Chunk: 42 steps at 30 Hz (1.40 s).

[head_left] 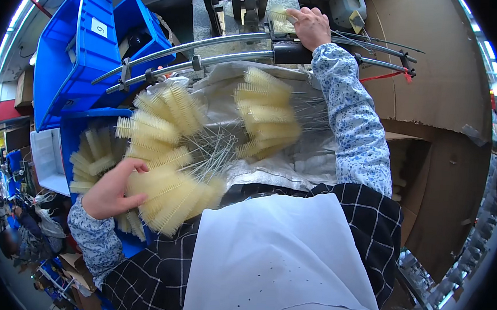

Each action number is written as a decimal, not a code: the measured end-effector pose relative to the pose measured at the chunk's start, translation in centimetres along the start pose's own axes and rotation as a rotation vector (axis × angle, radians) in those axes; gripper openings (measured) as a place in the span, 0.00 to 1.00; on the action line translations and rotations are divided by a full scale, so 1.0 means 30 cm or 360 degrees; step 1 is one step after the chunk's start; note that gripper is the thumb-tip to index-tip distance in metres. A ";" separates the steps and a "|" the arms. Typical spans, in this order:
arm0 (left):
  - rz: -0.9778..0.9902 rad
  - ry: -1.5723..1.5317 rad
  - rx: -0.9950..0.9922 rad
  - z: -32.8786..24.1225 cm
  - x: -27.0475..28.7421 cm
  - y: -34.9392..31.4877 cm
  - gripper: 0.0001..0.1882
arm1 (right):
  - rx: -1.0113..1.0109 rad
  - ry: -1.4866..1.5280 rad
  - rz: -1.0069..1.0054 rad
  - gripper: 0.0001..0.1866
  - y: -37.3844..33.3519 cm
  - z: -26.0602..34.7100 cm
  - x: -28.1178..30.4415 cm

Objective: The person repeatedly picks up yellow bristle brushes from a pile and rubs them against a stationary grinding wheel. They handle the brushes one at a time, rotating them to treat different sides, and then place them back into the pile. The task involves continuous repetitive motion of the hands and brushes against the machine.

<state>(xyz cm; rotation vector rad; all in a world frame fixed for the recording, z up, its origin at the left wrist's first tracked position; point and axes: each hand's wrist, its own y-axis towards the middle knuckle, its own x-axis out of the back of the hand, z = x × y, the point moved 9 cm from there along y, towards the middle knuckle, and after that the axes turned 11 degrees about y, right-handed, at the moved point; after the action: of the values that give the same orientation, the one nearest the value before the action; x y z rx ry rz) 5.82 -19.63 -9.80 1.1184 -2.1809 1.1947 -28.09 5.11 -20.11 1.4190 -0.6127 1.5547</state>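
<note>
Cream brushes (167, 201) lie just right of L hand (110, 192), thumb & fingers apart — long axes slanting, wire stems (209, 155) away & rightward. R hand (313, 30) farther off, fingertips at another brush (279, 13) by machine (243, 4) — can't tell grip

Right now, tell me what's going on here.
A person's left hand touches a heap of pale-yellow bristle brushes with thin wire stems. The right hand is at a grey metal machine, its fingers by a pale bristled piece; whether it grips that is unclear. A second cluster of pale-yellow brushes lies on whitish sheeting, and more brushes sit in a blue plastic bin.
</note>
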 end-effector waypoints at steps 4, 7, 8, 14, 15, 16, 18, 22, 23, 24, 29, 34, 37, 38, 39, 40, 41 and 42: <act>-0.0216 -0.0217 0.0025 -0.005 0.089 0.019 0.16 | -0.0005 -0.0041 0.0063 0.16 0.018 -0.005 0.001; -0.0357 -0.0429 -0.0271 -0.057 0.150 0.022 0.15 | 0.0159 -0.0048 -0.0064 0.16 0.051 -0.016 -0.041; -0.0436 -0.0430 -0.0298 -0.068 0.175 0.027 0.15 | 0.0241 -0.0048 -0.0136 0.16 0.058 -0.006 -0.038; -0.0741 -0.0482 -0.0417 -0.105 0.253 0.060 0.18 | 0.0204 -0.0312 -0.0102 0.20 0.063 -0.050 -0.061; -0.0771 -0.0510 -0.0412 -0.098 0.259 0.053 0.19 | 0.0156 -0.0381 -0.0128 0.23 0.042 -0.058 -0.038; -0.0797 -0.0537 -0.0413 -0.095 0.269 0.042 0.19 | 0.0054 -0.0269 -0.0079 0.26 0.022 -0.097 -0.004; -0.0841 -0.0579 -0.0410 -0.073 0.275 0.025 0.20 | -0.0224 -0.0191 -0.0199 0.26 -0.018 -0.190 0.060; -0.0881 -0.0555 -0.0451 -0.067 0.282 0.006 0.21 | -0.0199 0.0092 -0.0367 0.20 -0.054 -0.260 0.039; -0.0874 -0.0565 -0.0468 -0.073 0.281 0.007 0.21 | -0.0178 0.0180 -0.0411 0.20 -0.051 -0.266 0.031; -0.0868 -0.0575 -0.0484 -0.078 0.280 0.008 0.21 | -0.0157 0.0267 -0.0455 0.19 -0.048 -0.272 0.025; -0.0850 -0.0557 -0.0510 -0.092 0.285 0.006 0.21 | -0.0142 0.0304 -0.0445 0.17 -0.032 -0.174 0.010; -0.0878 -0.0546 -0.0463 -0.067 0.286 -0.028 0.22 | -0.0102 0.0273 -0.0477 0.15 -0.021 -0.061 -0.010; -0.0881 -0.0529 -0.0473 -0.060 0.287 -0.038 0.22 | -0.0151 0.0260 -0.0431 0.12 -0.008 0.018 -0.035; -0.0878 -0.0545 -0.0465 -0.062 0.285 -0.037 0.22 | -0.0181 0.0261 -0.0381 0.11 -0.004 0.058 -0.038; -0.0874 -0.0560 -0.0457 -0.067 0.282 -0.033 0.22 | -0.0225 0.0263 -0.0266 0.10 0.003 0.099 -0.046; -0.0868 -0.0575 -0.0459 -0.071 0.280 -0.027 0.22 | -0.0273 0.0257 -0.0157 0.10 0.009 0.136 -0.052; -0.0845 -0.0560 -0.0474 -0.082 0.280 -0.018 0.21 | -0.0267 0.0255 -0.0186 0.10 0.014 0.169 -0.054; -0.0822 -0.0544 -0.0489 -0.094 0.279 -0.008 0.21 | -0.0261 0.0252 -0.0215 0.10 0.018 0.198 -0.061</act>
<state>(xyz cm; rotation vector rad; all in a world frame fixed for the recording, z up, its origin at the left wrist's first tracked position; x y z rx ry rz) 0.98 -21.13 -2.56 1.6952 -2.0170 0.4567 -25.75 -0.67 -20.46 1.1777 -0.5256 1.4594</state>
